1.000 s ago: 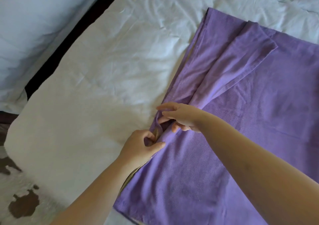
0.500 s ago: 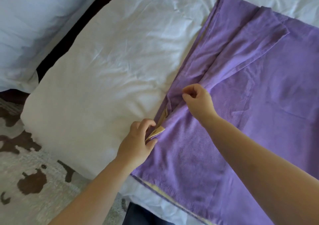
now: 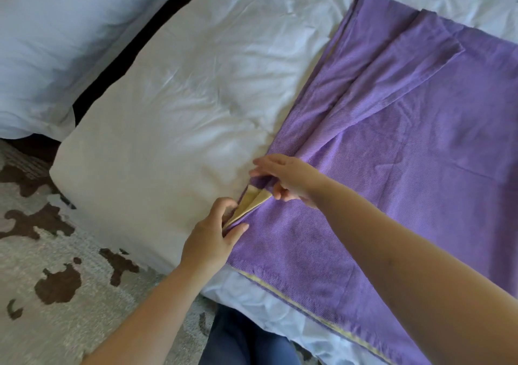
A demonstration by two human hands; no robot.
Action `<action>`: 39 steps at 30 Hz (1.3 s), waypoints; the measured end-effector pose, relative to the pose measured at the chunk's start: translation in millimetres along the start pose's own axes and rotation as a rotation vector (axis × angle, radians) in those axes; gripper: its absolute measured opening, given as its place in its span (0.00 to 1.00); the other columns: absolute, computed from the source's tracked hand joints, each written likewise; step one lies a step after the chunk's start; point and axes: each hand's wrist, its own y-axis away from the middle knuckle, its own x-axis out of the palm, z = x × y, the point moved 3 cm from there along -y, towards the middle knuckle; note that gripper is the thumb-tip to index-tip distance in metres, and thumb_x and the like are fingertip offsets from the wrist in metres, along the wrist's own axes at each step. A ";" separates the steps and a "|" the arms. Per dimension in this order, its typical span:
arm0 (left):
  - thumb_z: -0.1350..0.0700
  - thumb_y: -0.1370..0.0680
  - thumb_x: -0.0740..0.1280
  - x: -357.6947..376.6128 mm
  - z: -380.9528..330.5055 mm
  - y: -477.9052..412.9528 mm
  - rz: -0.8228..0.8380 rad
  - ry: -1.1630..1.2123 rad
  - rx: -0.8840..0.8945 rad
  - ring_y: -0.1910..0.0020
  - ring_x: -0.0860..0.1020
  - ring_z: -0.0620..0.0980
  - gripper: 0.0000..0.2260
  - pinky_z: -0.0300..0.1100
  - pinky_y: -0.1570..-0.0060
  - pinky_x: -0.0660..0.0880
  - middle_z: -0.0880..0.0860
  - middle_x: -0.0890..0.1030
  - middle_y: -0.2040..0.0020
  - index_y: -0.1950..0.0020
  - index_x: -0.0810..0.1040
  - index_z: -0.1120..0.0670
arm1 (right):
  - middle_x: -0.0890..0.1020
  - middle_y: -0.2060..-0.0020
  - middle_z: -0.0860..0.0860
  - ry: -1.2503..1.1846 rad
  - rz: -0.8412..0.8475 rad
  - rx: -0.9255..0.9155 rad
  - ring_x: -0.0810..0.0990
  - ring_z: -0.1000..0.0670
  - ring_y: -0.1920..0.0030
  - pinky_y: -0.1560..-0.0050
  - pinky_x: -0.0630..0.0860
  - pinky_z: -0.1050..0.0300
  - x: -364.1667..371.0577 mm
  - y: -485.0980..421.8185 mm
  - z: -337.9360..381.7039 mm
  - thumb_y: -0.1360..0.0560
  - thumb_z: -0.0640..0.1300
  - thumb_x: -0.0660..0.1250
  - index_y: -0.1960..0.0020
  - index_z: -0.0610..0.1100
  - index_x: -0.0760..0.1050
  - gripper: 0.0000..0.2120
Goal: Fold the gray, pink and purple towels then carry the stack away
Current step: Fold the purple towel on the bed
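Note:
A purple towel with a thin yellow hem lies spread on the white bed, with a long loose fold running across its upper part. My left hand pinches the towel's left edge, where a yellow-beige corner shows. My right hand reaches over that same edge just above, fingers curled onto the purple cloth at the fold. No gray or pink towel is in view.
The white bed fills the middle, its corner near the lower left. A second white bed or duvet lies at the upper left beyond a dark gap. A gray rug with brown patches covers the floor. My blue-trousered leg touches the bed's edge.
My right hand moved down and left from the fold toward the towel's edge near my left hand. More of the yellow-beige corner now shows. The view shifted back, revealing the hem.

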 end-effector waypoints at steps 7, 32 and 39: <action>0.46 0.30 0.73 -1.6 -10.0 1.2 -0.107 -0.343 0.085 0.51 0.71 0.50 0.13 0.44 0.55 0.71 0.48 0.73 0.53 0.54 0.71 0.48 | 0.81 0.56 0.52 0.046 -0.643 -0.117 0.77 0.53 0.62 0.62 0.74 0.60 -54.7 9.6 -20.9 0.24 0.43 0.62 0.48 0.46 0.77 0.07; 0.54 0.36 0.75 65.1 -186.6 -231.2 -0.067 -0.650 0.666 0.56 0.79 0.55 0.24 0.46 0.60 0.74 0.52 0.79 0.48 0.42 0.77 0.54 | 0.74 0.55 0.48 -0.631 -1.098 -0.089 0.77 0.49 0.58 0.51 0.79 0.54 -285.6 -71.7 30.4 0.30 0.39 0.68 0.39 0.43 0.61 0.23; 0.52 0.28 0.66 57.6 -197.9 -315.9 -0.012 -0.274 0.377 0.50 0.78 0.51 0.17 0.44 0.57 0.75 0.44 0.80 0.48 0.38 0.73 0.47 | 0.77 0.64 0.46 -0.708 -0.974 -0.012 0.77 0.53 0.71 0.74 0.74 0.63 -346.3 -110.2 62.4 0.28 0.44 0.71 0.50 0.42 0.73 0.10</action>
